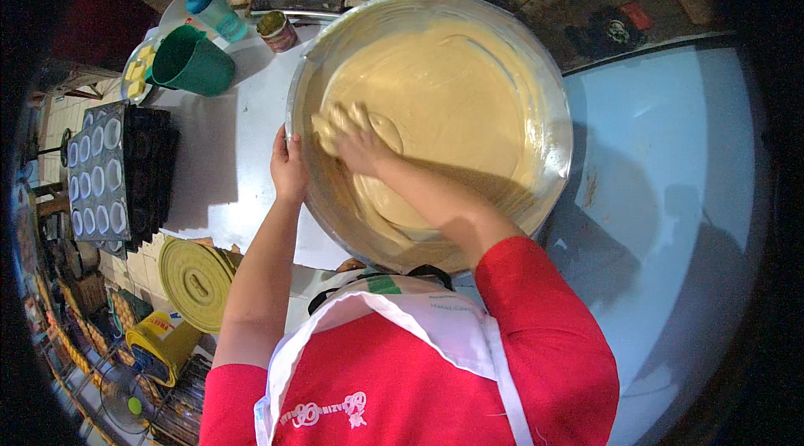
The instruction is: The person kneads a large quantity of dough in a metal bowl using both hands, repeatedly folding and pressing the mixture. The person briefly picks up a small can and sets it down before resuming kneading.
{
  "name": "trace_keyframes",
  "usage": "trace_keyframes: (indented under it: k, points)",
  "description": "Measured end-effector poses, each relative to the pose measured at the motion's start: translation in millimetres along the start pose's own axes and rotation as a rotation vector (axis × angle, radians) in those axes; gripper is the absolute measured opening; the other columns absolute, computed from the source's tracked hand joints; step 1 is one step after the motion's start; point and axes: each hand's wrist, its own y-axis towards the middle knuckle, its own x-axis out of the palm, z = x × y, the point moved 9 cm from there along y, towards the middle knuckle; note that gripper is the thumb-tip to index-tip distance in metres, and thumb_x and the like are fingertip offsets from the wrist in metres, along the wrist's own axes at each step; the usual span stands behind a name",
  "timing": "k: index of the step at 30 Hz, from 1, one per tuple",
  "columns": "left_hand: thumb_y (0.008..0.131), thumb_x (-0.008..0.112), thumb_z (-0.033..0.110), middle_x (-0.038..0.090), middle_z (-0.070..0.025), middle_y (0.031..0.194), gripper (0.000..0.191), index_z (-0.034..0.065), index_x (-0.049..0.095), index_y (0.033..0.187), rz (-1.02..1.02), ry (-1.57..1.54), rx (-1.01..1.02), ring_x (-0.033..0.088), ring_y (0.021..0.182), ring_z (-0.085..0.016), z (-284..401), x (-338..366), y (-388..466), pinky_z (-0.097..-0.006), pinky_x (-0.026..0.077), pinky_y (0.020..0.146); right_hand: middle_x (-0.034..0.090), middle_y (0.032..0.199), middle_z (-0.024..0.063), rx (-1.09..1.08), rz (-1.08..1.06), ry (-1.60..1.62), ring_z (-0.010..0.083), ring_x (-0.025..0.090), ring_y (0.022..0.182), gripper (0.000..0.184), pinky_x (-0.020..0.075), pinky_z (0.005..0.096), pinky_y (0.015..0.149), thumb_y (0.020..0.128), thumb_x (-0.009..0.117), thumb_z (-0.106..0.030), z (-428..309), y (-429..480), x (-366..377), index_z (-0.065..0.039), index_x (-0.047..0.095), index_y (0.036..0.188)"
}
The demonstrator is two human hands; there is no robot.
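Note:
A large metal bowl (556,151) holds smooth yellow batter (440,88). At the bowl's left wall my right hand (355,141) is in the batter, its fingers spread and coated; they are somewhat blurred. My left hand (291,163) grips the bowl's left rim, with the thumb showing and the other fingers partly hidden at the rim. Batter is smeared around the inner wall, and a ridge of it lies beside my right hand.
Left of the bowl stand a green plastic jug (201,63), a blue-capped bottle (217,12), an open can (276,31) and a plate of yellow blocks (136,78). Stacked muffin trays with paper liners (97,176) lie farther left. A yellow round lid (195,282) is below.

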Motion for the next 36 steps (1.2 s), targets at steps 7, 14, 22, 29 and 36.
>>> trace_keyframes:
  k: [7, 14, 22, 29, 36]
  points:
    - [0.103, 0.053, 0.025, 0.059, -0.0167, 0.134, 0.050, -0.0023, 0.043, 0.144, -0.006, 0.025, 0.002, 0.057, 0.120, -0.021, -14, -4, 7, -0.0309, 0.043, 0.102, 0.060, 0.129, 0.0127, 0.583, 0.003, -0.085, 0.0355, 0.058, 0.110, 0.035, 0.0396, 0.0608, 0.101, 0.095, 0.050, -0.024, 184, 44, 6, -0.004, 0.065, 0.119]
    - [0.103, 0.053, 0.029, 0.060, -0.0168, 0.132, 0.052, -0.0016, 0.043, 0.144, -0.023, 0.008, 0.024, 0.058, 0.119, -0.021, -7, -1, 8, -0.0317, 0.043, 0.102, 0.052, 0.140, 0.0146, 0.986, -0.063, -0.117, 0.0344, 0.048, 0.130, 0.041, 0.0403, 0.0517, 0.106, 0.094, 0.053, -0.036, 298, -95, -18, -0.014, 0.064, 0.127]
    - [0.102, 0.055, 0.030, 0.062, -0.0159, 0.130, 0.053, -0.0011, 0.045, 0.143, -0.033, 0.036, 0.046, 0.059, 0.116, -0.021, 2, 3, 6, -0.0322, 0.045, 0.100, 0.023, 0.159, 0.0258, 0.998, -0.383, 0.136, 0.0462, 0.025, 0.144, 0.086, 0.0192, 0.0572, 0.118, 0.082, 0.058, -0.068, 182, -192, 12, -0.012, 0.047, 0.146]
    - [0.102, 0.055, 0.030, 0.060, -0.0160, 0.133, 0.054, -0.0013, 0.043, 0.145, -0.006, 0.060, 0.044, 0.058, 0.119, -0.023, -4, 0, 7, -0.0320, 0.044, 0.102, 0.027, 0.156, 0.0286, 0.625, -0.680, 0.283, 0.0459, 0.027, 0.144, 0.091, 0.0255, 0.0540, 0.116, 0.077, 0.068, -0.062, 32, -205, 17, -0.006, 0.045, 0.146]
    - [0.103, 0.054, 0.028, 0.060, -0.0162, 0.133, 0.053, -0.0011, 0.042, 0.145, -0.029, 0.024, 0.010, 0.057, 0.120, -0.022, -9, 1, 9, -0.0320, 0.043, 0.102, 0.061, 0.128, 0.0208, 0.645, -0.493, 1.287, 0.0321, 0.058, 0.121, 0.065, 0.0459, 0.0408, 0.102, 0.077, 0.078, -0.019, 12, -210, 5, -0.002, 0.053, 0.135]
